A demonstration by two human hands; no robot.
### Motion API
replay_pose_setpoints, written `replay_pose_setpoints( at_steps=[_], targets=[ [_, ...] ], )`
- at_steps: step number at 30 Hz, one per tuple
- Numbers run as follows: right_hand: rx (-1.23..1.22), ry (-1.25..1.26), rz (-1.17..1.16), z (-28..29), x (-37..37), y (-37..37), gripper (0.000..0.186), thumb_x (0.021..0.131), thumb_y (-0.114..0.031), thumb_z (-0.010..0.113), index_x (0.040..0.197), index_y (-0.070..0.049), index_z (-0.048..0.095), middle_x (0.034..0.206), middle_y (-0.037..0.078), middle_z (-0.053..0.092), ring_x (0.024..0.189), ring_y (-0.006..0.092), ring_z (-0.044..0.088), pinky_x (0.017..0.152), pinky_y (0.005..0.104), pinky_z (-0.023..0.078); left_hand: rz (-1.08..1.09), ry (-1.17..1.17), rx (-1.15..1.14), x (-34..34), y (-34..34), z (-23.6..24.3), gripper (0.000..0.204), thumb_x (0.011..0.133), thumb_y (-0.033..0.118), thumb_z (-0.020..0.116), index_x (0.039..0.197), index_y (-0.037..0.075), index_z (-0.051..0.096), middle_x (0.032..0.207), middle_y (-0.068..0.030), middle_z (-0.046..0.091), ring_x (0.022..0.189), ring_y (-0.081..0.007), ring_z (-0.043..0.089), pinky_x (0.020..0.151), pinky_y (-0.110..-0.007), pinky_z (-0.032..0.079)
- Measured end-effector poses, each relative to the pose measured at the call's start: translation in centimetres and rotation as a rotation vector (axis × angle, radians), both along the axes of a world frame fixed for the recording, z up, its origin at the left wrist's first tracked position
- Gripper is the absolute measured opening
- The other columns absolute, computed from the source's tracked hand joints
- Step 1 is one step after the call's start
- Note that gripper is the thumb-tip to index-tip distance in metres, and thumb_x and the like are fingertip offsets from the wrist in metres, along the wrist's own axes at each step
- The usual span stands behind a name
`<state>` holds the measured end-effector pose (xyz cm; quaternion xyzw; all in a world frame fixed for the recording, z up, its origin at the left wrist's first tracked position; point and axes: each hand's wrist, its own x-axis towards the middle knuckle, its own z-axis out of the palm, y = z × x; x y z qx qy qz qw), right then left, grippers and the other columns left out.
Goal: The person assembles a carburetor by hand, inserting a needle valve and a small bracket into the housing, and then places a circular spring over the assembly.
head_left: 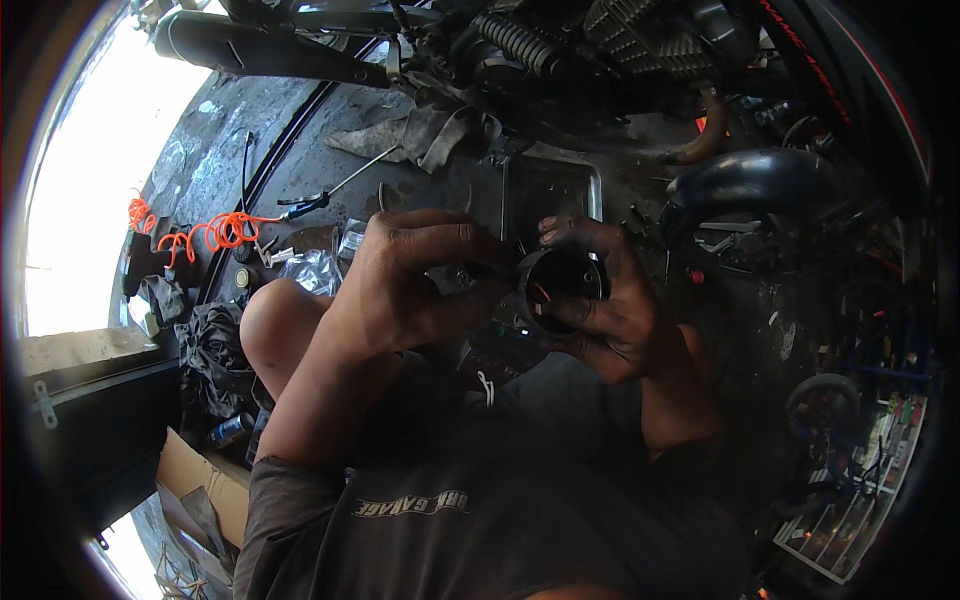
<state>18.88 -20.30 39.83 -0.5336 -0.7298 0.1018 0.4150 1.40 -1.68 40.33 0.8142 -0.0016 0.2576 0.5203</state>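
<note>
Our right grip (632,325) holds the dark round part (533,305), at three o'clock from our left grip (405,270), whose hold we can't tell, and our smudgy fingers (614,250) could let it slip.

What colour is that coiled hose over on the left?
The coiled hose is bright orange, best seen in the head view.

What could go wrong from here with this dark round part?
The dark round part might slip, since the right hand holding it looks smudged. The orange coiled hose lies on the floor and could perhaps catch someone's foot.
</note>
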Motion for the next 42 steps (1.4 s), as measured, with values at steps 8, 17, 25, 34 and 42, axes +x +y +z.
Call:
replay_pose_setpoints(
  at_steps=[8,17,25,34,42],
  targets=[
    [-0.012,0.022,0.008,-0.4,0.1,-0.1,0.054,0.066,-0.007,0.086,0.119,-0.005,0.070,0.138,0.029,0.044,0.124,0.0426,0.052,0.099,0.0469,0.048,0.052,0.098,0.007,-0.3,-0.5,0.0,0.014,0.075,0.003,0.076,0.088,0.001,0.074,0.087,-0.0112,0.073,0.083,-0.0240,0.073,0.073,-0.032,0.056],
    [-0.033,0.007,0.028,0.0,-0.1,0.2,0.050,0.066,-0.007,0.085,0.113,-0.002,0.070,0.136,0.031,0.044,0.124,0.0443,0.051,0.098,0.0491,0.048,0.027,0.052,-0.012,-0.2,0.0,-0.4,0.019,0.069,0.000,0.076,0.087,0.004,0.072,0.082,-0.0093,0.072,0.078,-0.0245,0.073,0.068,-0.032,0.057],
    [0.032,0.112,0.061,-0.4,-0.4,0.2,0.056,0.065,-0.002,0.086,0.118,-0.005,0.068,0.134,0.029,0.045,0.122,0.0429,0.053,0.099,0.0469,0.048,-0.029,0.076,-0.126,-0.5,-0.1,-1.3,0.021,0.070,0.000,0.078,0.091,0.003,0.074,0.085,-0.0092,0.073,0.082,-0.0237,0.073,0.071,-0.033,0.056],
    [-0.028,0.089,0.067,0.1,-0.2,0.2,0.054,0.064,-0.002,0.086,0.115,-0.004,0.069,0.133,0.028,0.046,0.121,0.0425,0.054,0.097,0.0471,0.050,0.007,0.062,-0.032,-0.4,-0.2,-0.5,0.019,0.070,0.003,0.077,0.087,0.002,0.070,0.085,-0.0103,0.072,0.081,-0.0234,0.072,0.072,-0.032,0.055],
    [-0.034,0.079,0.090,-0.1,-0.6,0.5,0.054,0.063,-0.002,0.085,0.115,-0.004,0.071,0.132,0.026,0.048,0.123,0.0432,0.052,0.099,0.0483,0.048,-0.030,0.056,-0.032,-0.7,0.0,-0.6,0.029,0.065,0.016,0.075,0.088,0.000,0.069,0.083,-0.0123,0.069,0.078,-0.0264,0.070,0.069,-0.034,0.053]
  ],
)
